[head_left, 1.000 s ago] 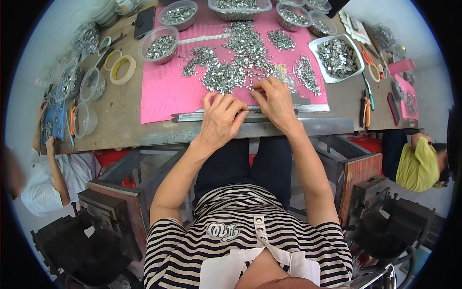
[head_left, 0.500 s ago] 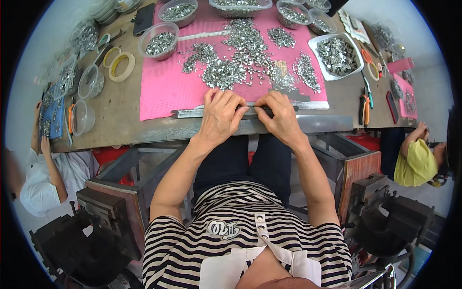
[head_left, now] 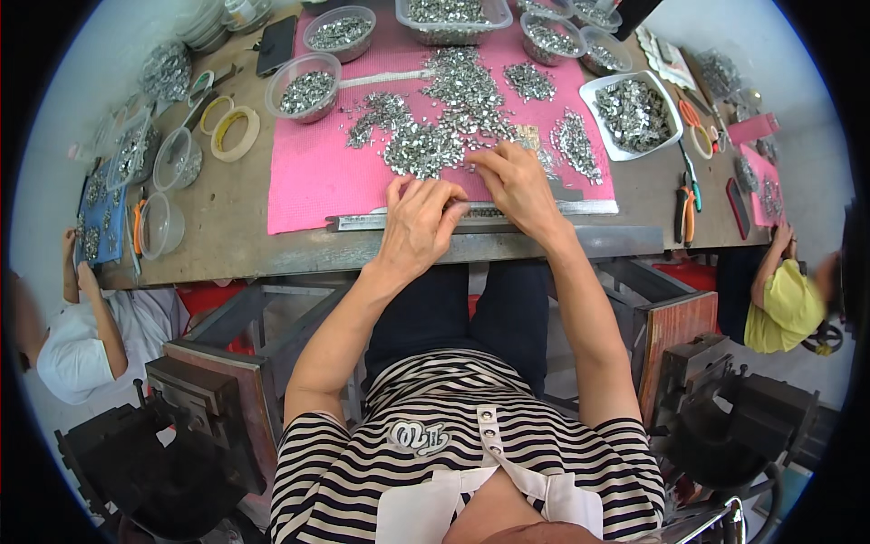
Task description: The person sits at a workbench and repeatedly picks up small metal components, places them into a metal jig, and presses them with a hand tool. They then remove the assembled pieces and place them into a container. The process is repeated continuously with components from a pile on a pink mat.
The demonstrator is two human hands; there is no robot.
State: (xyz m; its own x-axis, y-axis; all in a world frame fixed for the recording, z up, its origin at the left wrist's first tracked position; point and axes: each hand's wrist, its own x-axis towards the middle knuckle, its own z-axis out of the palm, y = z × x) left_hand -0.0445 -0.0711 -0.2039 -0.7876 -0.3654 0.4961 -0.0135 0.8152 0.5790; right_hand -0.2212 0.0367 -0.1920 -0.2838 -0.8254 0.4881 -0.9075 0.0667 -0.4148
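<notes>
My left hand [head_left: 420, 216] is curled over a long, narrow metal rail [head_left: 583, 207] at the near edge of the pink mat [head_left: 304, 172]. Its thumb is close to the fingers, and whatever they grip is hidden. Just right of it, my right hand [head_left: 520, 188] is raised at the near side of a heap of small silvery metal pieces [head_left: 422, 150], its thumb and fingertips drawn together; anything between them is too small to name. Between the hands, a row of tiny pieces [head_left: 485, 214] shows along the rail.
Clear tubs of metal pieces [head_left: 308, 93] line the mat's far side, with a white dish [head_left: 632, 113] at right. Tape rolls [head_left: 236, 134] lie left, orange-handled pliers [head_left: 686, 218] right. Co-workers sit at both sides; a steel strip [head_left: 621, 241] runs along the table edge.
My right hand has lifted off the rail and moved away from me to the heap, uncovering part of the rail. My left hand has stayed at the rail.
</notes>
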